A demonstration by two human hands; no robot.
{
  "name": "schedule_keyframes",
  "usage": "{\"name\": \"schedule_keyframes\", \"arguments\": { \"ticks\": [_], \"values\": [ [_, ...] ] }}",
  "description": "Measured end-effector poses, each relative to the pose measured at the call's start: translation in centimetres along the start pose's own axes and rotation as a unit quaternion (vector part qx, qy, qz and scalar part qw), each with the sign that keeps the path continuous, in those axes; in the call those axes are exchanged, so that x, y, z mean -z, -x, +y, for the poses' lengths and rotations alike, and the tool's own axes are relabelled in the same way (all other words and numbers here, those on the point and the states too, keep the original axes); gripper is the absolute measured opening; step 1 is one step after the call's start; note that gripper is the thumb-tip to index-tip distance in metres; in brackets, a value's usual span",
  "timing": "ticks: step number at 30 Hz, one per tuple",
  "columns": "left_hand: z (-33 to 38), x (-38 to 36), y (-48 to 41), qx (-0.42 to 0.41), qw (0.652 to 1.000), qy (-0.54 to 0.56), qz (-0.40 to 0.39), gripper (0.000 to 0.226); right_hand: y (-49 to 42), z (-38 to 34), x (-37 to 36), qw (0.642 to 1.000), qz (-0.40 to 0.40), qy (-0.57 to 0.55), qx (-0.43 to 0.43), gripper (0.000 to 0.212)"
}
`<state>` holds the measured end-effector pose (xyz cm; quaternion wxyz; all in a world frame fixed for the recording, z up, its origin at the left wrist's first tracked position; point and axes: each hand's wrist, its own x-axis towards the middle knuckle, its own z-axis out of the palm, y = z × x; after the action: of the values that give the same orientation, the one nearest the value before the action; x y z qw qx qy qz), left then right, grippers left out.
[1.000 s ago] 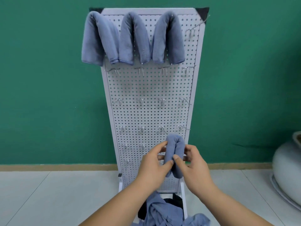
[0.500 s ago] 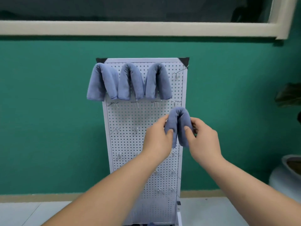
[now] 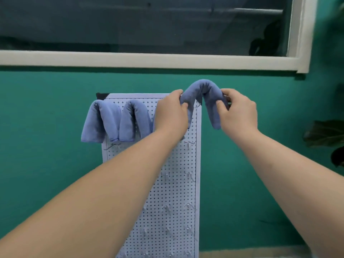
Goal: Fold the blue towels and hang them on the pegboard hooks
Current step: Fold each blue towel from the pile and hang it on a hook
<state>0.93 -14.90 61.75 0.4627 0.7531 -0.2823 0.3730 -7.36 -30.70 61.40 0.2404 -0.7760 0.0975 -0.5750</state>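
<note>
The left hand (image 3: 172, 113) and right hand (image 3: 238, 110) each pinch one end of a folded blue towel (image 3: 202, 88), which arches between them at the top right corner of the white pegboard (image 3: 178, 183). Two folded towels (image 3: 109, 120) hang over hooks along the pegboard's top row, left of the held towel.

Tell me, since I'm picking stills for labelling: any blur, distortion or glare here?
Head view: soft even light, no glare; the held towel, left hand and right hand are slightly soft; wide-angle lens bows the window frame; the plant at the right edge is blurred.
</note>
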Motion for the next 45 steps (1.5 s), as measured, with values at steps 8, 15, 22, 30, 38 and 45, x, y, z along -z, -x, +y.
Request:
{"name": "schedule_keyframes", "arguments": {
  "ticks": [8, 15, 22, 30, 38, 45],
  "values": [
    [0.3, -3.8, -1.8, 0.001, 0.983, -0.164, -0.088, 0.016, -3.2, 2.9, -5.5, 0.990, -0.094, 0.067, -0.077, 0.022],
    [-1.7, -5.8, 0.4, 0.047, 0.972, -0.174, -0.154, 0.011, 0.4, 4.6, -6.9, 0.987, -0.142, 0.051, -0.045, 0.033],
    [-1.9, -4.5, 3.6, 0.057, 0.977, -0.121, -0.167, 0.020, 4.3, 5.3, -5.5, 0.983, -0.166, 0.054, -0.060, 0.049],
    [-7.7, -2.9, 16.6, 0.164, 0.970, 0.044, -0.173, 0.060, 17.0, 6.8, -4.4, 0.970, -0.211, 0.008, -0.122, 0.057],
    [-20.6, 0.2, 38.5, 0.242, 0.863, -0.081, -0.436, 0.058, 38.2, 12.7, -5.4, 0.870, -0.438, 0.108, -0.198, 0.057],
    [-28.5, 3.1, 52.5, 0.289, 0.692, -0.160, -0.642, 0.062, 51.8, 17.1, -4.8, 0.589, -0.768, 0.224, -0.118, 0.051]
  ]
}}
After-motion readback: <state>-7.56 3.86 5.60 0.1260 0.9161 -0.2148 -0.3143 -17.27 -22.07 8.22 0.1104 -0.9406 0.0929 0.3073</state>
